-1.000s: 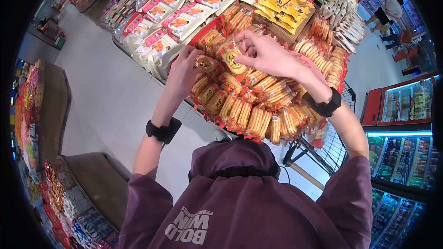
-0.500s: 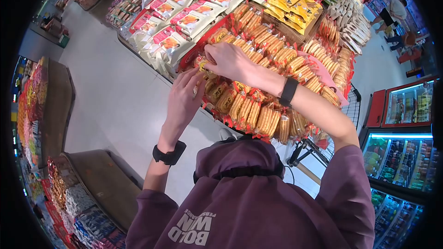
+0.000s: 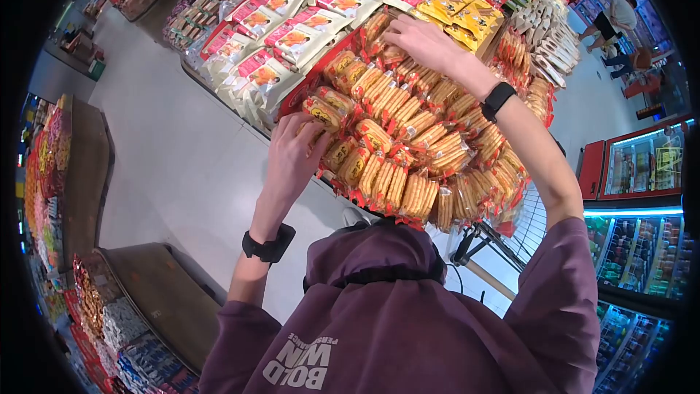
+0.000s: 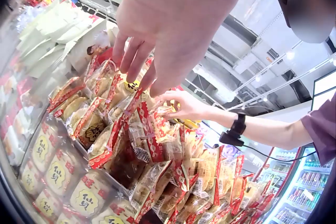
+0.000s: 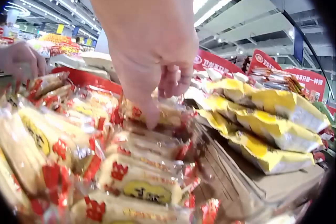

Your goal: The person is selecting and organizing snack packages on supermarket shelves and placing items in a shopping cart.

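Observation:
Clear packets of round crackers with red ends [image 3: 379, 135] stand in rows in a red-edged display bin. At the bin's left corner my left hand [image 3: 293, 157] has its bent fingers on a packet with a yellow label [image 3: 321, 112]; in the left wrist view that hand [image 4: 168, 29] hangs over the packets [image 4: 121, 124]. Farther back, beside the yellow bags [image 3: 474, 20], my right hand [image 3: 430, 45] reaches down to the rear packets. The right wrist view shows the thumb and fingers of this hand [image 5: 152, 66] at a cracker packet [image 5: 163, 112], their grip partly hidden.
White and pink bags [image 3: 295, 33] fill the display left of the crackers. A cardboard box edge [image 5: 247, 182] borders the packets. A wire cart [image 3: 525, 230] stands at the right, near lit drink coolers [image 3: 638, 248]. People [image 3: 616, 18] are at the far right.
My right hand has moved from near my left hand at the front left corner to the rear of the cracker rows. My left hand stays around the corner packets.

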Action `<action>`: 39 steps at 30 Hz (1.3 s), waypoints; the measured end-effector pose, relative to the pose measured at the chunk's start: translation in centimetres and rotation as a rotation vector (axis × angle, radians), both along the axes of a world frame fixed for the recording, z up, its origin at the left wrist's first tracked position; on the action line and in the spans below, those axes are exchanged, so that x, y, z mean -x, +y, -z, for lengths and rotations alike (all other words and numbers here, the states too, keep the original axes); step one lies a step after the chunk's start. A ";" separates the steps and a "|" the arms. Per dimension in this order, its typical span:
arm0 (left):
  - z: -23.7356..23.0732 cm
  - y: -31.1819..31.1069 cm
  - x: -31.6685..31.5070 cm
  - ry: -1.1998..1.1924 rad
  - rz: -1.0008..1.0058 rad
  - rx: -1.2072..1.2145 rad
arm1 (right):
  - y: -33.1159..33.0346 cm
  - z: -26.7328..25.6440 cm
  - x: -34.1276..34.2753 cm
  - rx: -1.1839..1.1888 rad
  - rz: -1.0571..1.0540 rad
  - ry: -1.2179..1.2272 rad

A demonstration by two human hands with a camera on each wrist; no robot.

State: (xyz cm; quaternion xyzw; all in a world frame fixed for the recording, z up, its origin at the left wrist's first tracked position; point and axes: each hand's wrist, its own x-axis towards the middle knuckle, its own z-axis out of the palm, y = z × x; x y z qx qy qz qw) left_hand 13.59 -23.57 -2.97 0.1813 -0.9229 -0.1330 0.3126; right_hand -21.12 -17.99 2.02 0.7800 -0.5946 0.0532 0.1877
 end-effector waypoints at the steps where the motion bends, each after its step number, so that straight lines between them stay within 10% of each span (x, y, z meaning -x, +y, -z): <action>1: -0.2 0.1 0.0 0.013 0.001 -0.011 | 0.1 0.2 0.2 -0.016 0.013 -0.002; 8: -1.0 1.6 -0.6 0.056 -0.043 -0.114 | 4.2 -6.1 -5.5 0.111 0.029 -0.275; 15: -1.0 2.6 -0.1 0.114 -0.057 -0.149 | 7.3 -2.4 -12.9 -0.442 0.170 -0.858; 28: -1.2 3.5 1.2 -0.104 0.287 -0.137 | 4.4 -1.7 -10.7 -0.226 0.140 -0.745; 32: -1.2 3.7 0.7 -0.076 0.275 -0.168 | 0.8 -3.3 -4.4 0.078 0.049 -0.286; 39: -2.1 3.8 -0.5 -0.059 0.220 -0.192 | -1.6 1.1 0.6 -0.069 0.012 -0.051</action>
